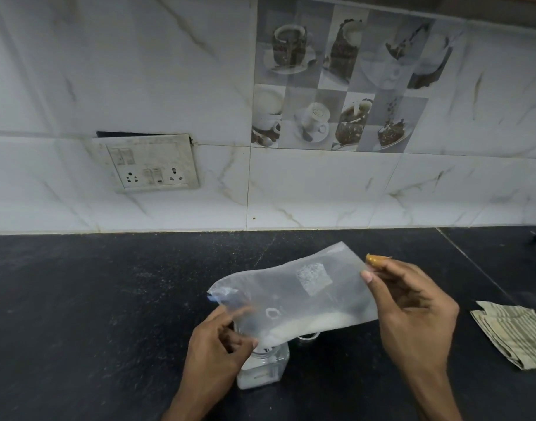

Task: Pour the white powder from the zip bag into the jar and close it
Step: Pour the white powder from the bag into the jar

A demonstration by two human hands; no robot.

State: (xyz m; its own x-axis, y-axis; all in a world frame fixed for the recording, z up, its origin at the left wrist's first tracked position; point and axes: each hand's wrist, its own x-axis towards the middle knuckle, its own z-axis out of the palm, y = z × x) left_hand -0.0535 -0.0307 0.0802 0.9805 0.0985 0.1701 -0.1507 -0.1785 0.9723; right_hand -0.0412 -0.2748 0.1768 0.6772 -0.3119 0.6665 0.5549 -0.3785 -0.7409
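Over the jar [263, 367], hands tilt zip bag [294, 296] (mouth down-left).

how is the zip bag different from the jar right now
The zip bag is held off the counter, tilted, by the left hand and right hand; the jar stands upright on the counter. The bag is soft and flat; the jar is stiff and boxy. Both are see-through and hold white powder.

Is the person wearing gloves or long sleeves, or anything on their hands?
No gloves and no sleeves in view: the left hand and right hand are bare, and so are both forearms as far as the picture shows. I see no rings, watch or bracelet. The fingernails are short and plain.
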